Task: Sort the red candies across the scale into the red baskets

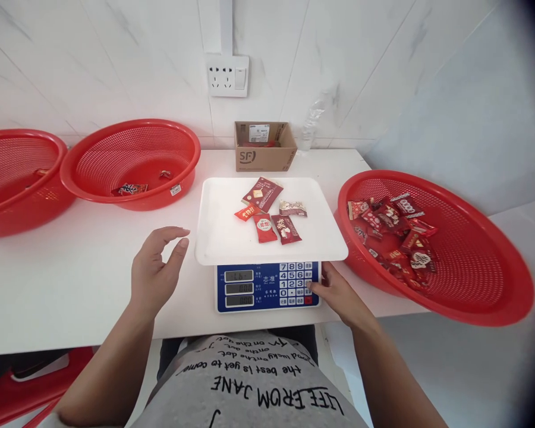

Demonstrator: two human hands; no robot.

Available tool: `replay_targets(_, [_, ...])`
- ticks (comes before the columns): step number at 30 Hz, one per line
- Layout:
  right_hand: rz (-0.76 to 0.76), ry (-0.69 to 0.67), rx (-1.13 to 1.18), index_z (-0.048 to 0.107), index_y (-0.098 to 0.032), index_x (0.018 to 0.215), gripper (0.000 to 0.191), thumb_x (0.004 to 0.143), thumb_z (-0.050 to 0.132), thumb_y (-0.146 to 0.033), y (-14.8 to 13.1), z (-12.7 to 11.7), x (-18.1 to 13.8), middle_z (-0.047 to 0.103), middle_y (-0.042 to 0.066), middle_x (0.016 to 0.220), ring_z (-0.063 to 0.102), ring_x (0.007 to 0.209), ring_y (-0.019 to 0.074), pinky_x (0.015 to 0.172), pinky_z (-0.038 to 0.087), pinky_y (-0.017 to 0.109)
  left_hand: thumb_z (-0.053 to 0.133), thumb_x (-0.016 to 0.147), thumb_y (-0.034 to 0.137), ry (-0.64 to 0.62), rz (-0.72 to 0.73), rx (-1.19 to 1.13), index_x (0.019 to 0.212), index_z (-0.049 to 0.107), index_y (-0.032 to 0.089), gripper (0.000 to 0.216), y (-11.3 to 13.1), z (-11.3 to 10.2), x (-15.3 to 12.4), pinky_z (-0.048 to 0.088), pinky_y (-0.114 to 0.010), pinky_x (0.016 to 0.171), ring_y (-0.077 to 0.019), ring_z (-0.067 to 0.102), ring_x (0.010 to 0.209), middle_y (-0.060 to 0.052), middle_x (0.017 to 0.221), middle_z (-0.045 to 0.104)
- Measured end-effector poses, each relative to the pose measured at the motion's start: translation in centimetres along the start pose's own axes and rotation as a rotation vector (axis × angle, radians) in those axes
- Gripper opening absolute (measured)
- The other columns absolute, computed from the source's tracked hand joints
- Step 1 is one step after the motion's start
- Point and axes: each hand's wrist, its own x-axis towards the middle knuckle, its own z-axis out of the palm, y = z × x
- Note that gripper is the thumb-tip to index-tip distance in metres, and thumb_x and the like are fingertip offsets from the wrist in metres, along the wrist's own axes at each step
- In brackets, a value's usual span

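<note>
A blue and white digital weighing scale (267, 285) sits at the table's front edge. Its white tray (214, 238) bears several wrapped snacks: a large maroon packet (263, 194), a small red one (247, 212), a red packet with a pale label (264, 228), a dark red one (287, 229) and a beige-topped one (293, 207). My right hand (339, 294) is at the scale's right edge, thumb on the keypad's right column and fingers along the side, partly hidden. Left of the tray, my left hand (158, 267) hovers with nothing in it, fingers curved and thumb apart.
On the right, a tilted red basket (481, 267) holds many wrapped snacks. Two more red baskets, one at back left (129, 134) and one at far left (22, 208), contain a few packets. Behind the tray stand a cardboard box (265, 157) and a clear plastic bottle (312, 125).
</note>
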Motion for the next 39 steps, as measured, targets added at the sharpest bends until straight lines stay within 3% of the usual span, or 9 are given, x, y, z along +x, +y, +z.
replay_targets(13, [0.013, -0.012, 0.046, 0.049, -0.024, 0.112, 0.042, 0.071, 0.059, -0.022, 0.14, 0.03, 0.11, 0.064, 0.005, 0.116, 0.063, 0.101, 0.0237, 0.088, 0.051, 0.042, 0.055, 0.086, 0.034, -0.009, -0.016, -0.012, 0.097, 0.064, 0.025, 0.016, 0.13, -0.40, -0.22, 0.047, -0.036, 0.090, -0.0193, 0.060, 0.100, -0.003, 0.100, 0.066])
replay_targets(21, [-0.021, -0.033, 0.025, 0.046, -0.025, 0.121, 0.046, 0.076, 0.058, -0.026, 0.57, -0.12, -0.03, 0.062, 0.005, 0.120, 0.061, 0.105, 0.0241, 0.089, 0.050, 0.042, 0.055, 0.086, 0.034, -0.016, -0.003, -0.010, 0.096, 0.064, 0.025, 0.016, 0.16, -0.42, -0.33, 0.047, -0.036, 0.089, -0.0195, 0.060, 0.101, -0.003, 0.100, 0.065])
replay_targets(27, [-0.008, 0.012, 0.042, 0.048, -0.025, 0.112, 0.043, 0.071, 0.060, -0.023, 0.29, 0.15, 0.21, 0.062, 0.007, 0.120, 0.062, 0.104, 0.0247, 0.089, 0.050, 0.042, 0.056, 0.086, 0.033, -0.016, -0.006, -0.015, 0.096, 0.064, 0.026, 0.015, 0.24, -0.33, -0.34, 0.047, -0.034, 0.088, -0.0190, 0.061, 0.100, -0.003, 0.100, 0.066])
replay_targets(35, [-0.032, -0.093, 0.057, 0.044, -0.026, 0.121, 0.049, 0.076, 0.064, -0.031, 0.34, -0.54, 0.03, 0.057, 0.007, 0.129, 0.056, 0.115, 0.0256, 0.093, 0.049, 0.044, 0.055, 0.086, 0.034, -0.030, -0.017, -0.015, 0.096, 0.064, 0.026, 0.016, 0.17, -0.38, -0.36, 0.047, -0.035, 0.088, -0.0193, 0.060, 0.101, -0.003, 0.101, 0.065])
replay_targets(39, [-0.026, -0.063, 0.057, 0.045, -0.027, 0.121, 0.049, 0.076, 0.064, -0.030, 0.45, -0.36, 0.10, 0.057, 0.006, 0.129, 0.057, 0.115, 0.0251, 0.094, 0.049, 0.043, 0.055, 0.086, 0.034, -0.021, -0.009, -0.018, 0.096, 0.064, 0.026, 0.016, 0.17, -0.29, -0.27, 0.047, -0.035, 0.089, -0.0193, 0.060, 0.101, -0.003, 0.101, 0.066])
